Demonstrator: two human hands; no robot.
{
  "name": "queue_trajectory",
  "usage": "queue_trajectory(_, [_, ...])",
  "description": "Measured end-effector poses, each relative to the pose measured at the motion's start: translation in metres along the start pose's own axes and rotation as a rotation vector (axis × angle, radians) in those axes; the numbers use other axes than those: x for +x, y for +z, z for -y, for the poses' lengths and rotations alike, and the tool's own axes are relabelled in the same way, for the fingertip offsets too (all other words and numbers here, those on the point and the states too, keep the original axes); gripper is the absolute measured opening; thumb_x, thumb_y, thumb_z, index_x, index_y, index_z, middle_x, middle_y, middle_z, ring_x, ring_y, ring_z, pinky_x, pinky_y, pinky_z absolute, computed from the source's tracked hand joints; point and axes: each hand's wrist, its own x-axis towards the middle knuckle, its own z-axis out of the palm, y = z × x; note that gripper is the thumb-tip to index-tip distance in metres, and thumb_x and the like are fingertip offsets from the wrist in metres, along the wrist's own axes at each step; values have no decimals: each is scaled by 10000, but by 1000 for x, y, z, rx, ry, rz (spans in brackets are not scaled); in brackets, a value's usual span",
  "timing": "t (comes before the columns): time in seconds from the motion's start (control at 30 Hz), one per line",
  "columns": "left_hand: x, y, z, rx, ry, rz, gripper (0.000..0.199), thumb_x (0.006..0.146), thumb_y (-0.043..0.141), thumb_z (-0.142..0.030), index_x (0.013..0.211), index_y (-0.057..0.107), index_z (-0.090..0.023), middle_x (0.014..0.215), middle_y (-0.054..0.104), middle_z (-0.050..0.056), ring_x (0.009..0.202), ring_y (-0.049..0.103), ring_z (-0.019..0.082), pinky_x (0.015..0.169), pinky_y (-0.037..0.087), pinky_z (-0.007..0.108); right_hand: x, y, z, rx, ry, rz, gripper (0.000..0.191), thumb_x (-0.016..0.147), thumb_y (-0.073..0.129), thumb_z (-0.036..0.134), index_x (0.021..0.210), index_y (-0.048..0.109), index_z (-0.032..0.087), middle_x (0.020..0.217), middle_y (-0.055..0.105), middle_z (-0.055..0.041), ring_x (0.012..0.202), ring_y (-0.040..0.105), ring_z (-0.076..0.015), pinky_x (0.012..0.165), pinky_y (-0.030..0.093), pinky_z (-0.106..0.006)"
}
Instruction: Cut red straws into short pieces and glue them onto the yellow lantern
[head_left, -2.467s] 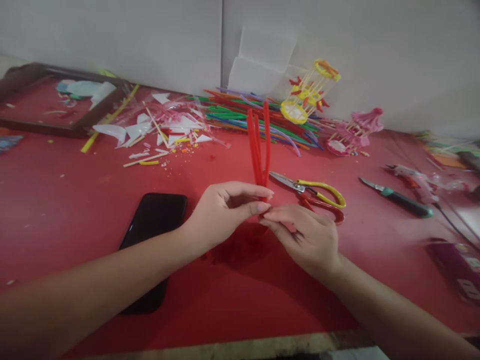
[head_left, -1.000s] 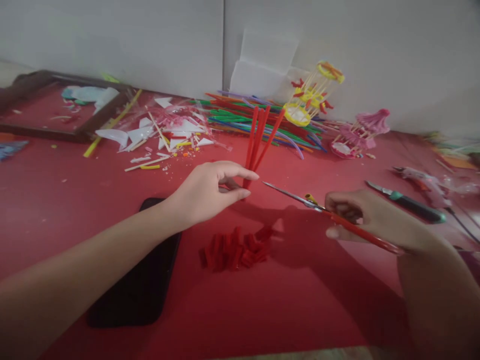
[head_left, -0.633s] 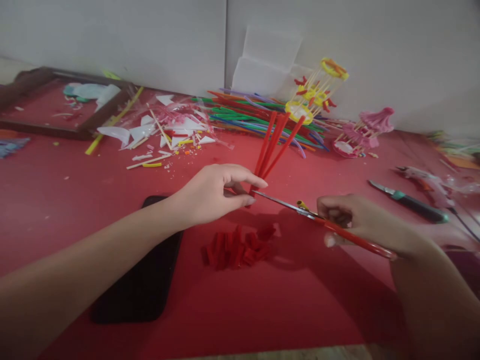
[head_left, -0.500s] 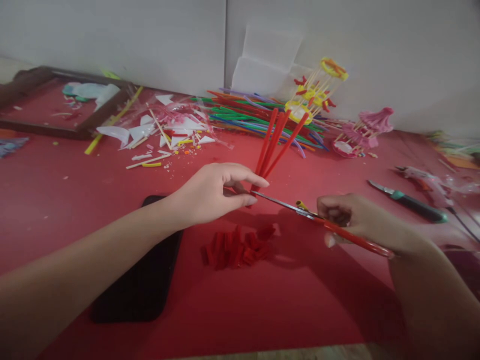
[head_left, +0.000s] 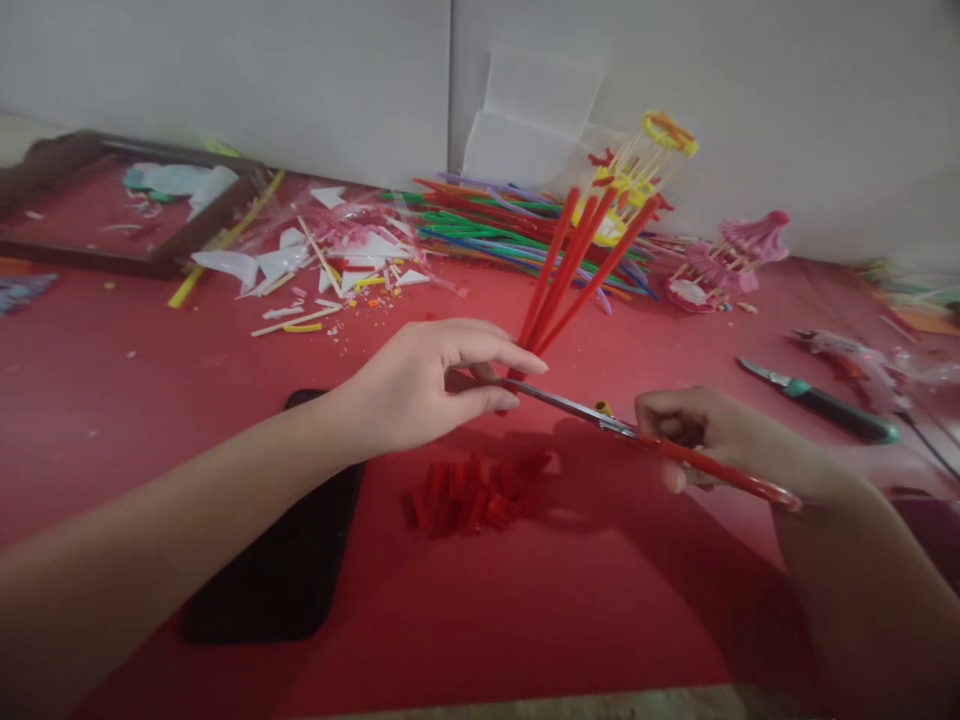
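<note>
Between its thumb and fingers, my left hand [head_left: 442, 385] pinches a small bundle of red pipe cleaners [head_left: 566, 275] near their lower ends, and their tops fan up and to the right. My right hand [head_left: 709, 435] is closed round the red handles of a pair of scissors [head_left: 581, 408]. The blades reach left to the bundle just under my left index finger; whether they are fully closed I cannot tell. Below my hands lies a pile of short red cut pieces [head_left: 476, 495] on the red tabletop [head_left: 480, 610].
A black phone [head_left: 277, 560] lies under my left forearm. At right are a craft knife [head_left: 821, 398] and a pink glue gun [head_left: 855, 365]. Coloured pipe cleaners [head_left: 480, 235], a yellow stick model [head_left: 637, 185], a pink one [head_left: 731, 260], scraps [head_left: 352, 255] and a wooden frame [head_left: 165, 255] lie behind.
The red pipe cleaners have moved up and to the right, so their tops stand higher. Both hands have shifted only slightly, with the scissor blades still at the bundle.
</note>
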Motion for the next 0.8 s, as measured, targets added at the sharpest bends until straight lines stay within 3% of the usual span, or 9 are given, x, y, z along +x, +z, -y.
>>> queue_trajectory(0.13, [-1,-2,-1,17,-24,24,264,785,701,-88,1029,735,-183,916,718,1,744,648,59,638,510,102,1,3,-6,-190,-87,-194,460,628,811,442,654,416,207,550,376,88,527,330,-72,477,247,-201])
queue_trajectory(0.3, [-1,-4,-2,-4,-49,45,254,791,698,-102,1033,730,-174,949,726,10,760,670,64,627,509,104,3,6,-9,-372,-170,-338,500,641,778,575,656,436,210,527,353,85,517,303,-80,470,247,-208])
queue_trajectory(0.5, [1,-3,-2,40,-68,78,229,786,694,-94,997,742,-171,919,732,11,788,666,82,657,514,126,7,10,-8,-535,-195,-307,455,727,695,626,689,554,195,553,389,64,525,319,-85,487,275,-216])
queue_trajectory(0.67, [1,-1,-5,18,-68,74,241,780,689,-74,1000,739,-159,919,734,13,789,668,82,658,515,129,8,12,-5,-537,-216,-291,455,754,680,617,668,547,190,557,367,62,536,318,-87,486,285,-208])
queue_trajectory(0.8, [1,0,-6,4,-62,67,249,773,682,-55,991,739,-161,909,732,12,777,675,84,658,521,138,8,13,0,-590,-322,-320,472,740,704,604,634,506,190,596,415,47,540,351,-92,501,291,-220])
